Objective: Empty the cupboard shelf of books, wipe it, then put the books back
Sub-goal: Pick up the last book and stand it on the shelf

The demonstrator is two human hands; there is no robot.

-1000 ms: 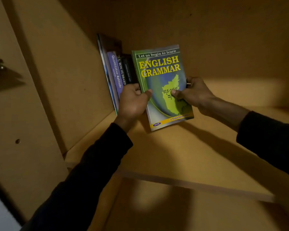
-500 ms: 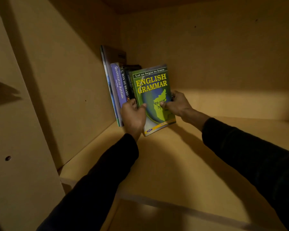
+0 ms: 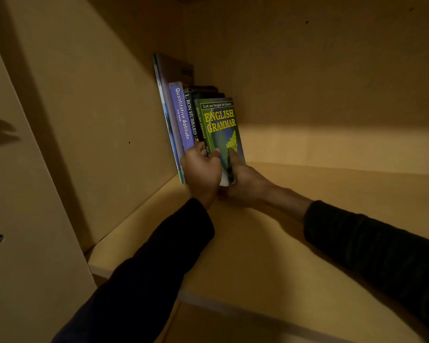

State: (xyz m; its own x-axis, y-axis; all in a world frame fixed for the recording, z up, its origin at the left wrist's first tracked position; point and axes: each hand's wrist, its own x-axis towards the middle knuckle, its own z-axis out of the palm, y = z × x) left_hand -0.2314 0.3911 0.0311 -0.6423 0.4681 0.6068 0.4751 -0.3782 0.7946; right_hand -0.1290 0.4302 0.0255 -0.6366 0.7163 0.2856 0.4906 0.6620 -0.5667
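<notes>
your left hand (image 3: pixel 201 170) sits at the near lower edge of the row of books, fingers curled over the spines and thumb lying across the lower left of the green grammar book (image 3: pixel 219 131); it grips that book at its spine side. your right hand (image 3: pixel 243 180) meets it from the right, thumb pressed on the front cover and the remaining fingers hidden behind the book, so it pinches the cover's lower part. both hands touch the same book and lie close together at its bottom edge.

the green grammar book stands nearly upright on the shelf (image 3: pixel 270 256), at the right end of the row, its front cover facing right and toward you. to its left, touching in sequence: a dark book (image 3: pixel 190 115) with a lettered spine, a purple book (image 3: pixel 180 115), and a tall thin book (image 3: pixel 170 78) leaning against the left side wall (image 3: pixel 97 120) of the cupboard. the row occupies the far left corner of the shelf, near the back panel (image 3: pixel 320 82).

both forearms are in dark sleeves (image 3: pixel 144 268), reaching in from the near side. the lighting is dim; the lower ends of the spines are hidden behind your left hand.
</notes>
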